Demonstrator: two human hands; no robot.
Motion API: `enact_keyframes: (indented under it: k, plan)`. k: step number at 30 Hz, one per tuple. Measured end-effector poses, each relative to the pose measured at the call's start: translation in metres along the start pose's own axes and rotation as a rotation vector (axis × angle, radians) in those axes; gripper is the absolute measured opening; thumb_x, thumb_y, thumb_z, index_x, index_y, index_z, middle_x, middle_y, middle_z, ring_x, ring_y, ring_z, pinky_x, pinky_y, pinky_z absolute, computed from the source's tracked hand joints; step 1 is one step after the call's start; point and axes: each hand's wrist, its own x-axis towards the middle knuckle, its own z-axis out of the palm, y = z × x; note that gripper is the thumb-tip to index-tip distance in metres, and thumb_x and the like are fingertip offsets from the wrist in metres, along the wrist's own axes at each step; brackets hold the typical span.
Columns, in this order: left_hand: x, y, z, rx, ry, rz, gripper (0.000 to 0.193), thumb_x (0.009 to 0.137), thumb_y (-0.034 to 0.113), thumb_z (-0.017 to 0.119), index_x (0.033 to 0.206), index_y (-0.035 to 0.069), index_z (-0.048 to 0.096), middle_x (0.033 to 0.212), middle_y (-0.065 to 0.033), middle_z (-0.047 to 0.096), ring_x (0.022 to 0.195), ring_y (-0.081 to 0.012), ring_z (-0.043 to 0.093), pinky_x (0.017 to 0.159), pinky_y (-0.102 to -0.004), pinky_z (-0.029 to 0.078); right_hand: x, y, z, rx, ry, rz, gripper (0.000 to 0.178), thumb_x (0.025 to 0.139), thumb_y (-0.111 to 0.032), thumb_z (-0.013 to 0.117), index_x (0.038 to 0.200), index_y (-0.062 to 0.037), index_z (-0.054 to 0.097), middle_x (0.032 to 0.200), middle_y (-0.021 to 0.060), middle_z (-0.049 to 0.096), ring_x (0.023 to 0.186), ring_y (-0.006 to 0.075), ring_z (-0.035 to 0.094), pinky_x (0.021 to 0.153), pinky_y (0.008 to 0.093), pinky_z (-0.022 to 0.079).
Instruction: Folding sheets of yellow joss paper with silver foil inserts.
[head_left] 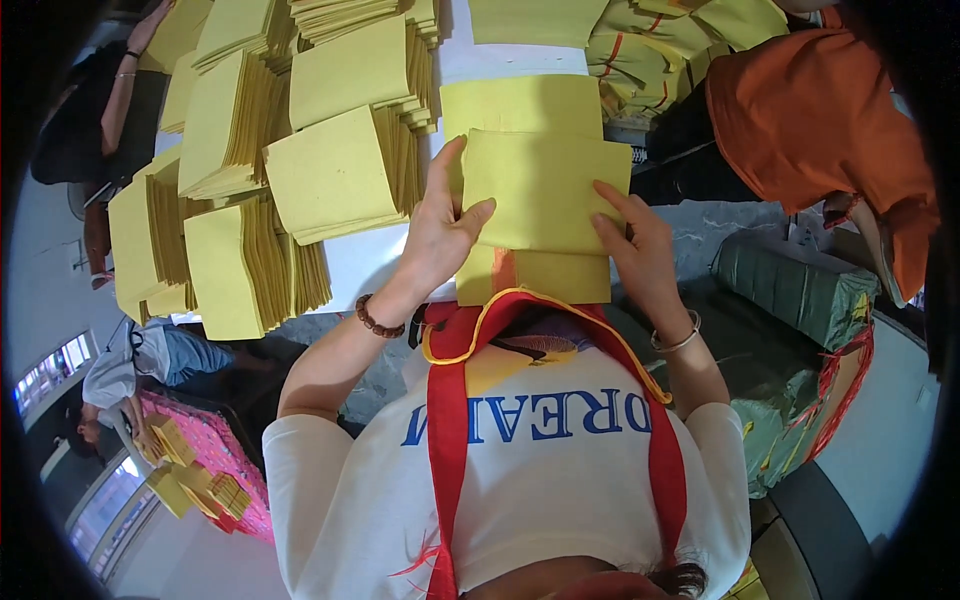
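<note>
In front of me a rectangular piece of yellow paper [548, 190] lies tilted slightly across other yellow paper. My left hand [440, 230] grips its left edge, thumb on top and index finger along the side. On the opposite edge my right hand [638, 245] rests its fingertips on the paper, the other fingers partly hidden. More yellow paper [520, 105] shows beyond it. Nearer my body, another yellow sheet [560, 278] carries an orange strip [503, 268]. Whether the held piece is one sheet or a thin stack I cannot tell.
Thick stacks of folded yellow paper [340, 170] crowd the white table [375, 262] on the left. Wrapped yellow bundles [650, 60] lie at the far right. A person in orange [810, 120] stands there, near a dark green wrapped bale [790, 290]. Another person [150, 360] works at lower left.
</note>
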Motion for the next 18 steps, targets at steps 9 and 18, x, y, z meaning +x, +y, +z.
enact_keyframes:
  k: [9, 18]
  plan:
    - [-0.017, 0.025, -0.002, 0.312, 0.175, 0.166, 0.066, 0.082, 0.009, 0.064, 0.138, 0.008, 0.029, 0.107, -0.0111, 0.050, 0.076, -0.0148, 0.053, 0.061, -0.0269, 0.045, 0.001, 0.003, 0.004, -0.032, 0.038, -0.021, 0.032, 0.080, -0.007, 0.059, 0.112, -0.0043, 0.060, 0.077, 0.0136, 0.056, 0.065, 0.0265, 0.057, 0.060, 0.0327, 0.045]
    - [0.008, 0.030, 0.044, 0.884, 0.025, 0.918, 0.057, 0.078, 0.029, 0.066, 0.129, 0.011, 0.048, 0.137, -0.0123, 0.039, 0.124, -0.0327, 0.036, 0.100, -0.0449, 0.029, 0.001, 0.005, 0.007, -0.034, 0.067, -0.042, 0.031, 0.080, -0.008, 0.061, 0.111, -0.0033, 0.061, 0.079, 0.0140, 0.057, 0.066, 0.0273, 0.057, 0.059, 0.0332, 0.044]
